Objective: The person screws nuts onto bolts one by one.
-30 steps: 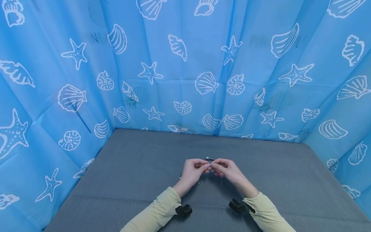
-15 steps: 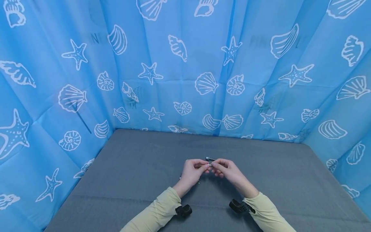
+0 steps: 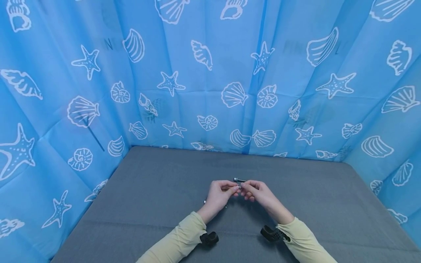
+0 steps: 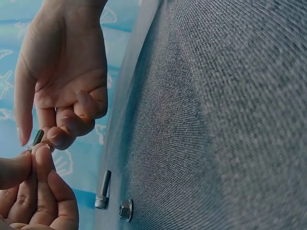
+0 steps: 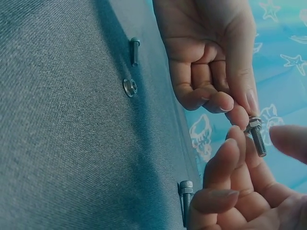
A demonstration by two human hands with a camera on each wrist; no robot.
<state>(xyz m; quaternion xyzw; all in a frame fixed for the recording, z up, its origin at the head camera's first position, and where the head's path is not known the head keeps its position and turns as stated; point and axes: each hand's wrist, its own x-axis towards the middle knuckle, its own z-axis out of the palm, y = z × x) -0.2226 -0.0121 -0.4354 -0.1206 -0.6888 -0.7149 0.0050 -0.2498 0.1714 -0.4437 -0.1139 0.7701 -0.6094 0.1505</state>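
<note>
In the head view, my left hand (image 3: 219, 194) and right hand (image 3: 262, 193) meet over the grey table. Between left thumb and fingertips I pinch a small metal bolt (image 5: 259, 140) with a nut (image 5: 255, 124) near its upper end; the fingertips hide that end. Its threaded shank points toward my right hand (image 5: 249, 201). There the right thumb (image 5: 289, 139) stands apart from the shank, with fingers bent loosely just behind it; whether they touch it I cannot tell. From the left wrist view, the bolt (image 4: 38, 137) sticks up from the left fingertips.
Another bolt (image 3: 239, 179) lies just beyond the hands. A flange nut (image 5: 129, 87) and a bolt (image 5: 135, 51) lie on the grey cloth table (image 3: 171, 168). Black wrist cameras (image 3: 209, 239) hang below the sleeves. Blue shell-patterned curtains (image 3: 210, 98) enclose the table's far sides.
The hands stay in nearly the same place. The right fingertips and thumb shift slightly at the bolt, and the left fingertips move a little to the right.
</note>
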